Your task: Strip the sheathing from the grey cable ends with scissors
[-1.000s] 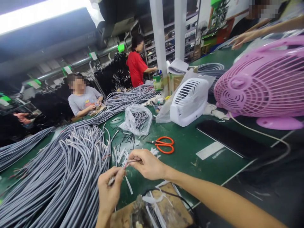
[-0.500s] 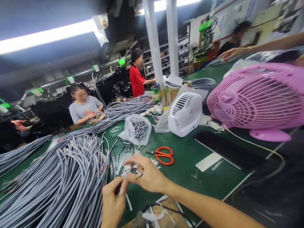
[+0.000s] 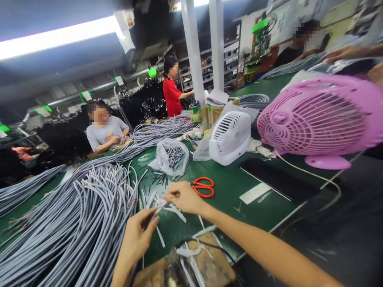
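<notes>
Grey cable end [image 3: 158, 209] — pinched between left hand [image 3: 136, 236], right hand [image 3: 183, 197].

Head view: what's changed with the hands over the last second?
The right hand has pulled away from the left hand, toward the orange scissors; whether it pinches anything is unclear. The left hand still grips the grey cable end. Scissors and cable pile stayed put.

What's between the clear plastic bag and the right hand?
Head view: short dark tube pieces scattered on green tabletop, just beyond the right hand.
</notes>
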`<state>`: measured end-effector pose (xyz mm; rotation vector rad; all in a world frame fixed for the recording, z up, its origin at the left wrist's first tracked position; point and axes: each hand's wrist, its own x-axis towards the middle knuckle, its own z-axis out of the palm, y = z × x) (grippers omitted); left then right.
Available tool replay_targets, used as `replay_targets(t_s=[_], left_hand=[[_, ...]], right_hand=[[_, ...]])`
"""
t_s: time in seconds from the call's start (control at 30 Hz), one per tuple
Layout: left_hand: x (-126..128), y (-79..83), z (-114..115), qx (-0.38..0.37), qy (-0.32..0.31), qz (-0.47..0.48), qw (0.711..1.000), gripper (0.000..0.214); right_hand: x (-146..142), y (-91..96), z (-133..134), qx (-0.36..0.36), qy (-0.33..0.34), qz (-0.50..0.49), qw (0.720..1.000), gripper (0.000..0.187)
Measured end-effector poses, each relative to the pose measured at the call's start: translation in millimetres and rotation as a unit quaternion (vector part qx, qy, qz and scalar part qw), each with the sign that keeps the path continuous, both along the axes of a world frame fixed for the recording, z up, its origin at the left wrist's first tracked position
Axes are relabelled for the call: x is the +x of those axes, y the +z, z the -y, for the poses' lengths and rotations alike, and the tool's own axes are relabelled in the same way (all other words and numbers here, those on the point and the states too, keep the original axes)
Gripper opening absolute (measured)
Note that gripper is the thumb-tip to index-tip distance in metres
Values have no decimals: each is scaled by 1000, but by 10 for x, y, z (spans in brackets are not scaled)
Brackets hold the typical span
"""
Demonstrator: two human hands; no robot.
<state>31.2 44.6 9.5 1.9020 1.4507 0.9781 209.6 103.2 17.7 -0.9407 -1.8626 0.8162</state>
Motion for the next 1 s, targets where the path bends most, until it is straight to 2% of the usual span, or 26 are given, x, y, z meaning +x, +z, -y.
replay_targets(t_s=[0.1,0.23,0.3,0.4,0.47,0.5,0.53,0.57,0.6,0.63,0.67,0.7,0.77,0.87,0.93,1.0], left_hand=[[24,1,17,1,2,-11,1000,22],[135,12,43,-86,-60,71,992,29],[177,29,46,-106,-61,140,983,34],[203,33,21,-89,-7,218,972,38],[200,7,-15,-56,59,219,972,39],[194,-14,-36,-38,92,204,974,39],[187,-37,-55,-24,121,189,974,38],[181,-60,-71,-10,141,167,976,35],[176,-81,-81,6,149,133,980,30],[173,-98,-85,23,144,93,985,25],[175,-109,-81,35,129,53,990,20],[180,-114,-72,47,107,11,993,18],[197,-106,-40,74,45,-57,995,20],[221,-71,22,142,-7,-89,986,20],[229,-51,59,198,12,-89,976,18],[236,-47,85,230,58,-68,969,15]], right_hand=[[52,36,-50,-112,49,-40,992,30],[79,1,-141,-286,98,-87,949,27],[64,-22,-166,-308,108,-82,942,26],[-3,-47,-124,-286,107,-79,949,23],[-63,-77,-35,-215,78,-82,970,25],[-91,-101,20,-146,61,-77,984,26],[-112,-129,75,-35,40,-59,997,27],[-123,-156,123,78,34,-31,996,28],[-124,-179,158,178,35,-3,983,29],[-113,-193,177,249,37,19,968,29],[-94,-195,175,276,36,28,960,30],[-68,-184,153,271,25,23,962,29],[-14,-136,62,178,-28,-14,984,28],[22,-66,-106,-12,-42,-56,998,27],[1,-56,-177,-140,-36,-65,987,25],[-38,-76,-203,-208,-32,-67,975,23]])
